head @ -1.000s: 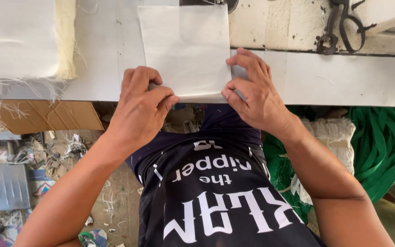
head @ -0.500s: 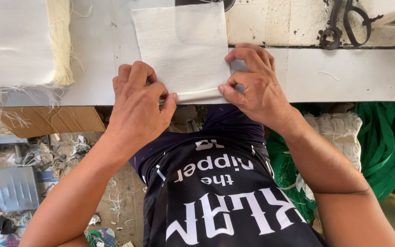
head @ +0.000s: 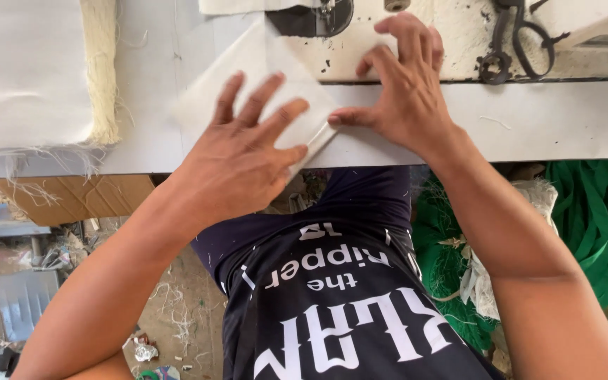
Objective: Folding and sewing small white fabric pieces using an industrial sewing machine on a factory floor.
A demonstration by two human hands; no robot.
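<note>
- Head view: we look down at a pale worktop [head: 529,127] with a white piece of cloth [head: 262,77] lying flat on it.
- Our left hand [head: 244,158] lies on top of the cloth. Its grip is spread wide, fingers flat, pressing down. It pinches nothing.
- Our right hand [head: 406,91] sits just to the right of the cloth. Its fingers are bent and spread, and its thumb tip touches the folded edge [head: 318,137] of the cloth. It holds nothing either.
- The cloth lies turned on a slant. One corner points up toward the sewing machine [head: 416,35], right under the dark needle part [head: 311,17]. The folded edge runs from near the thumbs up and away toward that part.
- So the cloth sits between our two hands and the needle, with the needle straight ahead of it. The left hand is on the cloth; the right hand only touches its edge and is nearer the machine.
- Black scissors [head: 511,39] rest on the machine, well off to the right.
- A pile of white cloth with a frayed edge [head: 29,70] lies far left, apart from both hands.
</note>
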